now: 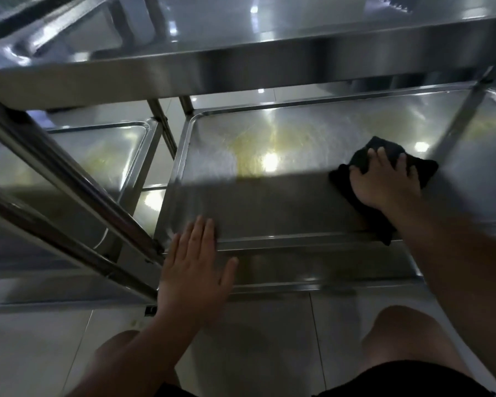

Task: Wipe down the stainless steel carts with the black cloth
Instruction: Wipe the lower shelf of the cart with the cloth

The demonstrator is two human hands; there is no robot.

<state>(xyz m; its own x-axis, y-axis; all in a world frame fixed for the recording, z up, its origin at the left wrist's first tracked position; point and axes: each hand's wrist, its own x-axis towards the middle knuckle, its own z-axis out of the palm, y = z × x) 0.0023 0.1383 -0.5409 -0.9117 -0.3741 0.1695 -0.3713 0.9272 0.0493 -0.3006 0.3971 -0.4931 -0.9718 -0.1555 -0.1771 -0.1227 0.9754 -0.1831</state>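
Right hand (384, 181) fingers pressing black cloth (367, 170) on cart shelf (269, 202); left hand (195, 270) – flat, splayed

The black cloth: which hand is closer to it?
Right. The right hand presses flat on the cloth on the shelf. The left hand rests on the shelf's near left rim, well apart from the cloth.

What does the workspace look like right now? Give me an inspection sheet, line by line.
Surface: middle shelf of the steel cart, shiny, yellowish smears toward the back.
Job's things: black cloth flat on the shelf's right side.
Clutter: nothing seen.
Grips: right hand pressed on the cloth; left hand open, flat on the shelf's front edge.
Cables: nothing seen.
Surroundings: second cart on the left, tiled floor, the person's knees below.
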